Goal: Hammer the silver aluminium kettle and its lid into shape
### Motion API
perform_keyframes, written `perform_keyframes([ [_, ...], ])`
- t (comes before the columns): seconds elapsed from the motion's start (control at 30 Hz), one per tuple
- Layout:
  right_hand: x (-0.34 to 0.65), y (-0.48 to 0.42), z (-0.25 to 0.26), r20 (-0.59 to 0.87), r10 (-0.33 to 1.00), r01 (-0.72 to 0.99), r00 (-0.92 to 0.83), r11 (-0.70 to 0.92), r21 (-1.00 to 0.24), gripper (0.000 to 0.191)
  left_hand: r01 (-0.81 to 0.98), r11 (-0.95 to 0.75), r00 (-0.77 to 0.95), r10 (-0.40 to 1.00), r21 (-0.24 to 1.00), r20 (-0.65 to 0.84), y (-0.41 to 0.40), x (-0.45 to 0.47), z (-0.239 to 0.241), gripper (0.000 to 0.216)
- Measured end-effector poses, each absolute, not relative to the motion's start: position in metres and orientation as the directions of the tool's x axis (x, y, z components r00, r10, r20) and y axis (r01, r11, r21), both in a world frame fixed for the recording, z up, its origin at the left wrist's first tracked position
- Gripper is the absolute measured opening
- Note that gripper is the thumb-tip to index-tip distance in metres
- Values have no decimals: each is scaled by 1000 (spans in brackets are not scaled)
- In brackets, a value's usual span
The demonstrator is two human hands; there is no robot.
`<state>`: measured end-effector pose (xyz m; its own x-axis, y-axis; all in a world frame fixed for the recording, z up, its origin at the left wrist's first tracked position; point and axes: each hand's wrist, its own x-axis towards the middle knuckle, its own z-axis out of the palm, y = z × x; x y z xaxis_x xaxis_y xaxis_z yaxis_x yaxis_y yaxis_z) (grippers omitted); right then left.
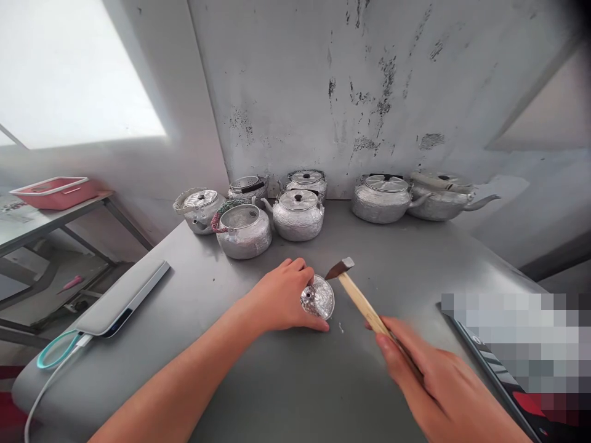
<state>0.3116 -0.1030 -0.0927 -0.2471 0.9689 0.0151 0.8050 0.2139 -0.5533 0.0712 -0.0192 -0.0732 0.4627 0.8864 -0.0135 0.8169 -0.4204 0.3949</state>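
Note:
My left hand [289, 298] grips the edge of a round, dented silver teapot lid [322, 298] with a small hole near its middle, on the grey table. Its thumb and fingers curl around the lid's left side. In my right hand [425, 369] is a hammer [362, 300] with a pale wooden handle. The dark metal head points up and left, close to the lid's upper right edge; whether the two touch I cannot tell. Behind my hands stands a lidless silver teapot [244, 243] with a red and green wrapped handle, beside a lidded teapot [298, 218].
More silver teapots [382, 203] line the back of the grey table [295, 381] against the stained wall. A power bank [122, 301] with a white cable lies at left. At right lies a dark flat device [484, 363], partly pixelated. A pink basket [58, 194] sits on a side table.

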Motion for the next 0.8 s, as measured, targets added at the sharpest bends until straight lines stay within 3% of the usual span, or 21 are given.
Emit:
perform_keyframes([
  [0.37, 313, -101, -97, -88, 955, 808, -284, 189, -558, 31, 815, -413, 460, 888, 405, -19, -19, 71, -72, 62],
  [0.53, 313, -103, -96, 12, 965, 798, -262, 223, -560, 29, 816, -407, 457, 889, 410, -26, -19, 71, -72, 63],
  [0.8, 310, -102, -90, 40, 964, 783, -265, 239, -574, 31, 813, -414, 459, 888, 409, -13, -19, 71, -74, 63],
])
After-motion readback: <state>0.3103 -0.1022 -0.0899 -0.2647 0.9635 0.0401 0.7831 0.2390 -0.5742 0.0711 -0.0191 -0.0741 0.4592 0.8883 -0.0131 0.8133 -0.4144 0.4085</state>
